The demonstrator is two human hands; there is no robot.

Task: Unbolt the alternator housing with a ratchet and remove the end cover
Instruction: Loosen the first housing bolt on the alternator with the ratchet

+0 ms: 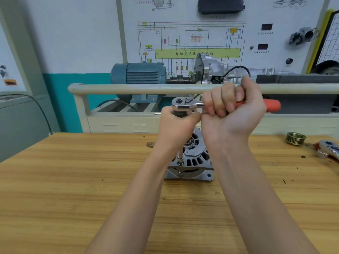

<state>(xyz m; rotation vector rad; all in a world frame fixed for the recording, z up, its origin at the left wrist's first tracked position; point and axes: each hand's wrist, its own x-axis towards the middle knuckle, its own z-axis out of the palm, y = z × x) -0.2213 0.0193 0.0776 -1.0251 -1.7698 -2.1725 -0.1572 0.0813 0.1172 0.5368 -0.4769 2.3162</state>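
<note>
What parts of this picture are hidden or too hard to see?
Head view, the only one:
- Back of the alternator: hidden by both forearms.
- Ratchet handle's middle: covered by the right hand.
- Extension's top: wrapped by the left hand.
- Second ratchet: cut off by the right edge.
- Wiring board labels: too small to read.

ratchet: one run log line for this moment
right hand grips ratchet handle | left hand steadies head | socket on alternator bolt

one alternator [190, 160], two ratchets [185, 104] (second [328, 148] at table's right edge), one brass pulley [295, 138], two hands [231, 110]
</note>
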